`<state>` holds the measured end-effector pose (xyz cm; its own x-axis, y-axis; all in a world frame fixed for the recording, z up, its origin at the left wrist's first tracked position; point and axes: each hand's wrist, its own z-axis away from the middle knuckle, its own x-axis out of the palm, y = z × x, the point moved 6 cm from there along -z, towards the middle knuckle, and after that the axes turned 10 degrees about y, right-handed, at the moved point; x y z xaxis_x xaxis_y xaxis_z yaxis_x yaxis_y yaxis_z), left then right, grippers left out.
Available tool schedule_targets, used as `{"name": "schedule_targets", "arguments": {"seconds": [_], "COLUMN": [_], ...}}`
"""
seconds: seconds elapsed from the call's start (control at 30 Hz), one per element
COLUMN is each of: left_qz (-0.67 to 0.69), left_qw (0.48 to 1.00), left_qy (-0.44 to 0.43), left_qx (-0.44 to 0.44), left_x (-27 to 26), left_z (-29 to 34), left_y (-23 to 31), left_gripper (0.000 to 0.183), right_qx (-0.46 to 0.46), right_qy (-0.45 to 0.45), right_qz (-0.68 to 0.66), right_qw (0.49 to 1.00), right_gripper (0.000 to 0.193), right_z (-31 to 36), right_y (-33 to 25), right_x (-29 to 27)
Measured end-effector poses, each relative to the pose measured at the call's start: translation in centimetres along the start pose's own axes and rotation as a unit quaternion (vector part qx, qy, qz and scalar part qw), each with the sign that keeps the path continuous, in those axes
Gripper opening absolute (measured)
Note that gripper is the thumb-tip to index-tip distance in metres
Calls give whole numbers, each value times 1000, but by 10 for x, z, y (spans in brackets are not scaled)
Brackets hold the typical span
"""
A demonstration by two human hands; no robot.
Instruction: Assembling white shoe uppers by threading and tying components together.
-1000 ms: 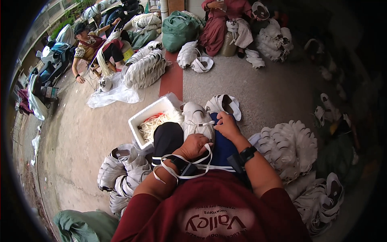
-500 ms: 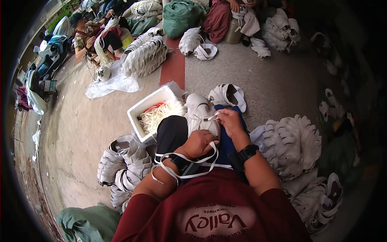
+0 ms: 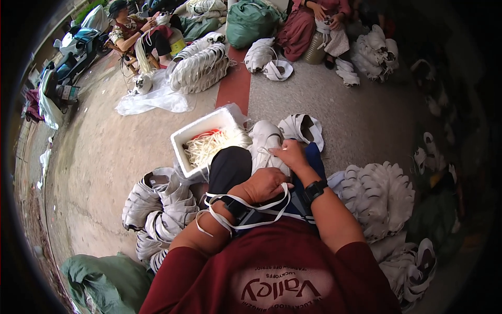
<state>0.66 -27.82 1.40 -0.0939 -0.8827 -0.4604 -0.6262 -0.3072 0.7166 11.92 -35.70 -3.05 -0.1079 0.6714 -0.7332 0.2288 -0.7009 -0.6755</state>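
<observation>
A white shoe (image 3: pixel 265 135) rests across my lap, toe pointing away from me. My right hand (image 3: pixel 293 155) is closed in a pinch at the shoe's lacing, with a bit of white lace at its fingertips. Lower on the shoe, near its opening, my left hand (image 3: pixel 264 184) is closed, its fingertips partly hidden. A long white shoelace (image 3: pixel 284 206) comes out by the left hand, loops down over my lap and drapes round my left wrist. Just beyond the shoe lies another white shoe (image 3: pixel 303 130) on its side.
A white foam box (image 3: pixel 180 138) holding loose cream laces (image 3: pixel 212 149) stands left of my knee. Shoe piles flank me, left (image 3: pixel 162 209) and right (image 3: pixel 376 196). A green sack (image 3: pixel 107 282) lies lower left. Two people sit working farther off, near more shoes and another green sack (image 3: pixel 253 23).
My right hand has moved in from beside the shoe, where it pinched a lace end, onto the lacing. My left hand stays low on the shoe. The whole view has shifted slightly.
</observation>
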Motion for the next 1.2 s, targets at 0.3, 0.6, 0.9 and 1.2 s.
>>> {"name": "schedule_targets", "arguments": {"seconds": [0.3, 0.6, 0.9, 1.2], "left_qz": [70, 102, 157, 146], "left_qw": [997, 995, 985, 988], "left_qy": [-27, 17, 66, 51], "left_qx": [-21, -10, -2, 3], "left_x": [-26, -17, -25, -13], "left_z": [-1, 3, 2, 1], "left_y": [103, 101, 97, 96], "left_gripper": [33, 30, 22, 27], "right_qx": [83, 81, 37, -129], "right_qy": [32, 64, 73, 14], "right_qz": [42, -190, -327, -152], "right_qw": [995, 976, 942, 980], "right_gripper": [39, 27, 10, 26], "right_z": [4, 12, 48, 50], "right_y": [2, 29, 20, -19], "right_x": [1, 3, -15, -23]}}
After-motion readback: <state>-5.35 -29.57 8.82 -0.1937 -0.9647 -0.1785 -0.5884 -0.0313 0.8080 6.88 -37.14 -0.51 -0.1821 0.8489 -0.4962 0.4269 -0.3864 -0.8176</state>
